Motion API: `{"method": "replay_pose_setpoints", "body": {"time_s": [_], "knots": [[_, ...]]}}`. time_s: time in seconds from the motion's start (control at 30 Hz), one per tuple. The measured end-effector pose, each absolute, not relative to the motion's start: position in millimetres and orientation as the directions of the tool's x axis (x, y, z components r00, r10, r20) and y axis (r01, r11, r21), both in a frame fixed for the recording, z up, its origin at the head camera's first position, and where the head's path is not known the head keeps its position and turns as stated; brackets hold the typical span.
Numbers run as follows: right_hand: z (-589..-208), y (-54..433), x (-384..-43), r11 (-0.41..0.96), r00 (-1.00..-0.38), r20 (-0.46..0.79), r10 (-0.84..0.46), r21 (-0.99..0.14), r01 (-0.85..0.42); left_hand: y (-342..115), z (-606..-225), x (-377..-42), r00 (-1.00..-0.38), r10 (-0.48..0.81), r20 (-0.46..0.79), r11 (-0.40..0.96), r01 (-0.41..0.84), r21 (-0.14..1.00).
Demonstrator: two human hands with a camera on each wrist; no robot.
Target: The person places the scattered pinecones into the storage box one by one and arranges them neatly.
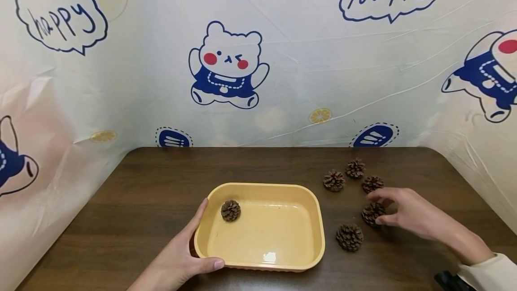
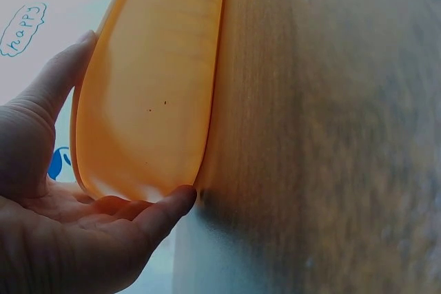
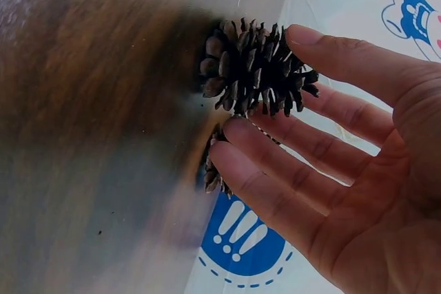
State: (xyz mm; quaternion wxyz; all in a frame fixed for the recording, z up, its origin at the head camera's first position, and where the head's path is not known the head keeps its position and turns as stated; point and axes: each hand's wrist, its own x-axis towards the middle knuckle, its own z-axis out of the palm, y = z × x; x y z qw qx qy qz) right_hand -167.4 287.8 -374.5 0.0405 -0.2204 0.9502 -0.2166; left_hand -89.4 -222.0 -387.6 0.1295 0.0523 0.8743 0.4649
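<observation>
Plenty of room over the right half of the tray (image 1: 266, 232), twelve round to six o'clock — but one pine cone (image 1: 230, 210) blocks ten, and the left hand (image 1: 179, 255) bars eight to nine. Outside, at three, just a narrow lane before the loose cones (image 1: 349, 237), crowding two to three with the right hand (image 1: 409, 214) at them — backdrop (image 1: 291, 80) rising beyond twelve.

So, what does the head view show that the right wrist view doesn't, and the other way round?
Only the head view: the yellow tray, the left hand gripping it, and the pine cone inside the tray.

Only the right wrist view: the palm side of the right hand, seen close up.

Both: that hand at a pine cone on the table, a second pine cone nearby, the wooden tabletop and the printed backdrop.
</observation>
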Motion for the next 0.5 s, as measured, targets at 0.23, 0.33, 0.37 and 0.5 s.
{"method": "replay_pose_setpoints", "body": {"time_s": [0.23, 0.33, 0.37, 0.5], "knots": [[-378.0, 289.4, -166.7, 0.813, -0.900, 0.042, -0.433, -0.414, -0.410, -223.0, -388.4, -89.3, -0.964, 0.216, -0.152, 0.561, -0.004, 0.828], [-379.4, 289.5, -165.9, 0.806, -0.901, 0.052, -0.430, -0.428, -0.409, -223.0, -388.6, -89.4, -0.965, 0.215, -0.151, 0.564, -0.003, 0.826], [-379.9, 289.5, -165.7, 0.804, -0.901, 0.055, -0.429, -0.432, -0.409, -223.0, -388.6, -89.4, -0.965, 0.214, -0.151, 0.565, -0.004, 0.825], [-381.2, 289.0, -165.4, 0.801, -0.903, 0.054, -0.427, -0.441, -0.405, -223.0, -388.6, -89.2, -0.966, 0.208, -0.156, 0.570, -0.010, 0.822]]}}
